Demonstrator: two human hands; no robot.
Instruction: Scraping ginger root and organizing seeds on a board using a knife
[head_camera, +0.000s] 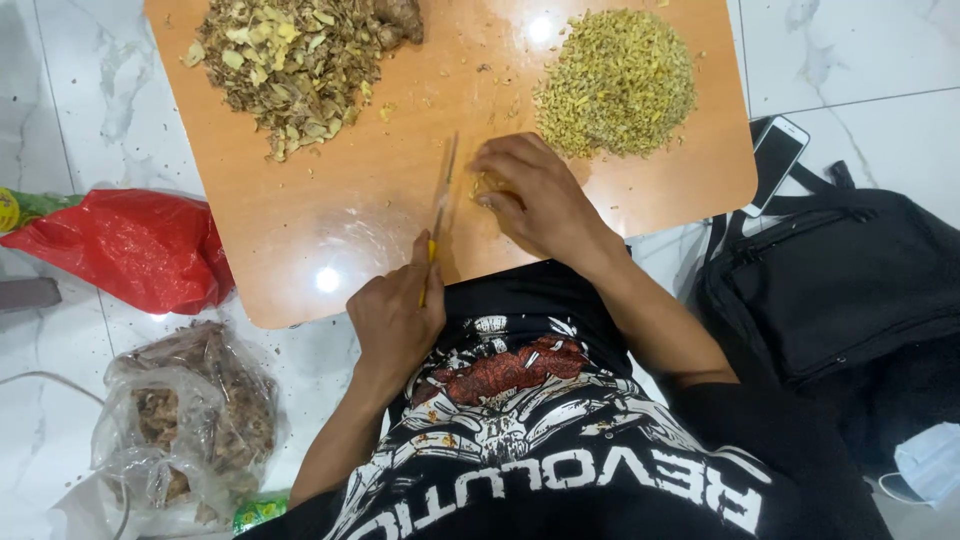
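At the far left a red plastic bag (130, 250) lies on the floor, a clear bag of dried pieces (190, 420) below it. On the orange surface (300, 230), a coarse chopped pile (290, 60) sits upper left. The left hand (395, 320) is closed around a yellow-handled knife (437, 215), blade down. The right hand (535, 195), fingers curled, pins a small yellow piece (487, 186) beside the blade. A fine minced pile (615, 80) lies upper right; a black bag (840, 280) rests far right
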